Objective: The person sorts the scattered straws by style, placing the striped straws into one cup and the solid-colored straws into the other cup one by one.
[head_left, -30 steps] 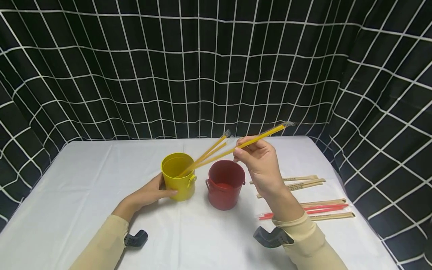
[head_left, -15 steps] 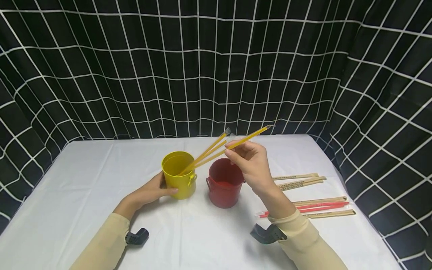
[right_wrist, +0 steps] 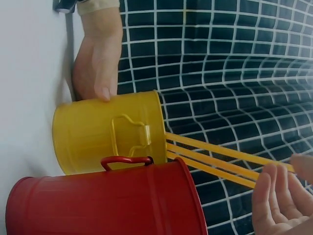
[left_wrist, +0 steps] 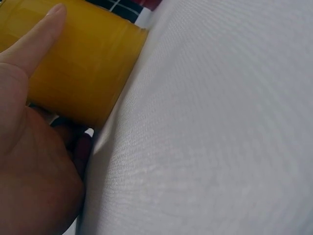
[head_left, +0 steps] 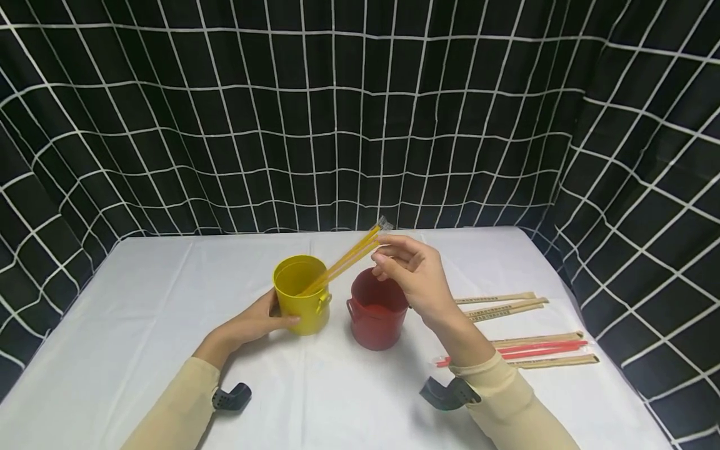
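Note:
My left hand (head_left: 251, 322) holds the yellow bucket (head_left: 306, 312) by its left side, with the thumb across its front wall; the left wrist view shows this thumb (left_wrist: 39, 41) against the yellow wall. Yellow straws (right_wrist: 215, 159) in clear wrappers lean out of the yellow bucket toward the right. My right hand (head_left: 413, 265) hovers above the red bucket (head_left: 378, 319), fingers loosely bent and thumb apart from them. Its fingertips overlap the straws' upper ends in the head view. The red bucket stands upright just right of the yellow one.
On the white table (head_left: 337, 400), to the right, lie paper-wrapped straws (head_left: 506, 307) and red straws (head_left: 540, 348). Another paper-wrapped straw (head_left: 562, 361) lies nearest the front. A black curtain with white grid lines (head_left: 360, 125) closes off the back and sides.
The long yellow straw that my right hand pinched has slid down into the yellow bucket, and the fingers have let go. That hand moved slightly left. My left hand still holds the bucket.

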Demonstrator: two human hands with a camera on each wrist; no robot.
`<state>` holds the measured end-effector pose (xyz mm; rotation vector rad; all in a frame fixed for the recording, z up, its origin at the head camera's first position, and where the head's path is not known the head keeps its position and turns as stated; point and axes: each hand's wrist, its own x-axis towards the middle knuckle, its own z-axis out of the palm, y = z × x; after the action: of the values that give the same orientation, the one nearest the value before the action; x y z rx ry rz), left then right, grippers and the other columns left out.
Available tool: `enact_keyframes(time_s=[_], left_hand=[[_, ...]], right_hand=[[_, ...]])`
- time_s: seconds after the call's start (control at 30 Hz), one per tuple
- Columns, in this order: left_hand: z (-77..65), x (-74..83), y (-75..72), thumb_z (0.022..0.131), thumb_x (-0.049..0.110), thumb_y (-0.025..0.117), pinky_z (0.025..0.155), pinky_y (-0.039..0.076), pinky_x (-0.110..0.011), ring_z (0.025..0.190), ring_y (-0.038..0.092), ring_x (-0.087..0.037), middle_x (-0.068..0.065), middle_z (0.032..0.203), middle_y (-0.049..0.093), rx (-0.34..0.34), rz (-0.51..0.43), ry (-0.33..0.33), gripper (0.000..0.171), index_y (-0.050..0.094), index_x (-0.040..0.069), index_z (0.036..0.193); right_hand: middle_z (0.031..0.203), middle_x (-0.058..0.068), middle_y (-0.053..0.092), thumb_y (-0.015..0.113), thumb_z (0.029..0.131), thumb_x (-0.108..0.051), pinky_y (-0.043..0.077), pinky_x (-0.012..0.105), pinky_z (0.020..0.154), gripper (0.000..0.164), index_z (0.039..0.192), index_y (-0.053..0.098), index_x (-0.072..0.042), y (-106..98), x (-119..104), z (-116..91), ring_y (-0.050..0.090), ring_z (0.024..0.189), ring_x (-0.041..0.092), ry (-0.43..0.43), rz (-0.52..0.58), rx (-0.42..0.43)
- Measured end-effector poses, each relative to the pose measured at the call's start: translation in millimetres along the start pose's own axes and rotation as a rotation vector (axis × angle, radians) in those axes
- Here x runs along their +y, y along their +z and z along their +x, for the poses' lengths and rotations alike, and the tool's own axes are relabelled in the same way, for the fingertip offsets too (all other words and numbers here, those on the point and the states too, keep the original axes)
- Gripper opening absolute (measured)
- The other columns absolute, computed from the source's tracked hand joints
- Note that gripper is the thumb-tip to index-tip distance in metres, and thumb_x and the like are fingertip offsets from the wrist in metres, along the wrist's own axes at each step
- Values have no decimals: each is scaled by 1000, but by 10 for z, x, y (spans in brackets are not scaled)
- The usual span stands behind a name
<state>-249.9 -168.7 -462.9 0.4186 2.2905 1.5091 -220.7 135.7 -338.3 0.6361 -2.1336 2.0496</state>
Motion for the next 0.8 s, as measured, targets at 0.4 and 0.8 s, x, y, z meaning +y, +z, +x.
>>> enact_keyframes(time_s=[0.4,0.8], left_hand=[[6,-31,-28,84,36,73,125,6,-56,153,13,-25,2,162,22,1,-3,27,89,18,27,153],[-15,11,-22,83,37,74,126,6,-55,153,14,-25,1,163,22,-8,-5,24,90,18,26,153]], right_hand=[[86,-9,68,66,88,-2,60,24,68,33,120,60,4,-156,-123,12,68,73,7,-44,12,86],[87,-7,69,65,88,1,57,21,69,20,106,68,-7,-265,-142,14,66,76,9,-83,8,92]])
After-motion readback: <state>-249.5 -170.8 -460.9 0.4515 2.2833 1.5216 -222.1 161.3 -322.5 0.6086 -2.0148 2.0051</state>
